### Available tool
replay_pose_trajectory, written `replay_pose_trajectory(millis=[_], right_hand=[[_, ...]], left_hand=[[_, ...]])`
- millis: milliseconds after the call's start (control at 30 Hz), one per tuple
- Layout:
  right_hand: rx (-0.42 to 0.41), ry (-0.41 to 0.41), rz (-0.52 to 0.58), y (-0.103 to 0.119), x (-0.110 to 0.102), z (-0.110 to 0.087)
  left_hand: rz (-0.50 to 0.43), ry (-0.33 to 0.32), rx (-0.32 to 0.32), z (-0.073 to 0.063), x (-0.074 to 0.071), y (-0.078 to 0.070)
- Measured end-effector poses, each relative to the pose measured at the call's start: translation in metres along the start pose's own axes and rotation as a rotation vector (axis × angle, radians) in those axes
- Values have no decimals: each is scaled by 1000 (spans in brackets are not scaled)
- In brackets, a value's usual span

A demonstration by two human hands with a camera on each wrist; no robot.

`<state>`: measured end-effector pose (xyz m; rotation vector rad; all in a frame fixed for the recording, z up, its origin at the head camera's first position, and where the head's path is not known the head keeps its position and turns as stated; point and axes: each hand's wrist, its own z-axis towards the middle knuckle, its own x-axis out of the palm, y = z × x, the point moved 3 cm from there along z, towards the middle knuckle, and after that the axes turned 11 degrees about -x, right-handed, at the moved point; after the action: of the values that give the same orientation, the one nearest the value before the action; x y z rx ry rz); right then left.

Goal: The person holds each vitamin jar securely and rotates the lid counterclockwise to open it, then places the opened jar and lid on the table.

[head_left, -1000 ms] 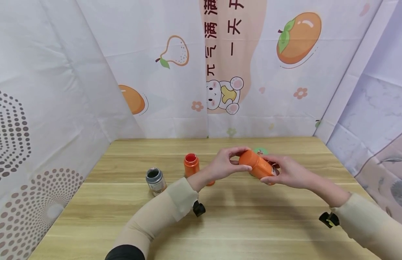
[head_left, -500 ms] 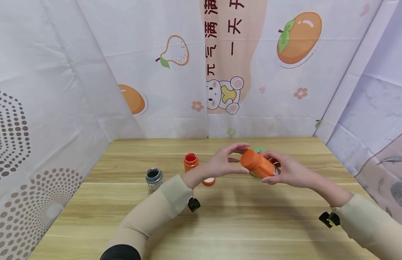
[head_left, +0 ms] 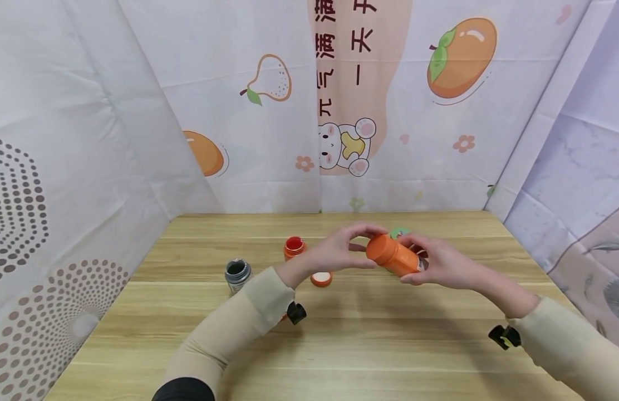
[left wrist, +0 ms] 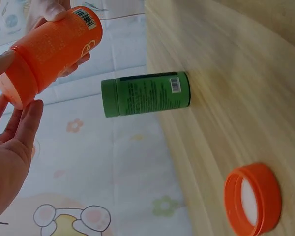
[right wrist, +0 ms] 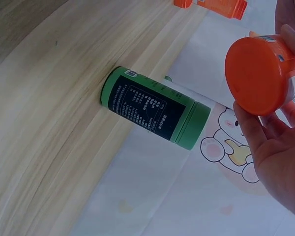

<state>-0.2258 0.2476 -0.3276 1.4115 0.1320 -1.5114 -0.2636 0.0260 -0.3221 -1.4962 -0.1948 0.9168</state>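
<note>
Above the table, my right hand grips an orange bottle by its lower part. The bottle is tilted, with its capped end toward the left and up. My left hand holds the orange lid between thumb and fingertips, and the lid sits on the bottle. A barcode shows near the bottle's base in the left wrist view. Behind the held bottle, a green bottle with a green lid stands upright on the table; the hands and orange bottle mostly hide it in the head view.
An uncapped orange bottle with a red inside stands left of the left hand. Nearby lies a loose orange lid, white inside facing up. An uncapped grey jar stands farther left, partly behind the left sleeve. A printed curtain hangs behind the table.
The left hand's fingers came slightly off the lid half a second ago and now touch it again. The right hand keeps its grip on the bottle, almost in place.
</note>
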Motion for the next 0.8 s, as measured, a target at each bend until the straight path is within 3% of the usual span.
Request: replay_pose_trajectory(millis=[333, 500, 633, 800], right_hand=[[-5, -5, -12, 1, 0, -2], [6, -5, -25, 0, 1, -4], [10, -2, -12, -1, 0, -4], [8, -2, -16, -1, -1, -3]], left_hand=[[-22, -61, -47, 3, 5, 4], [40, -93, -70, 4, 7, 6], [106, -90, -90, 4, 6, 6], [118, -64, -89, 2, 0, -2]])
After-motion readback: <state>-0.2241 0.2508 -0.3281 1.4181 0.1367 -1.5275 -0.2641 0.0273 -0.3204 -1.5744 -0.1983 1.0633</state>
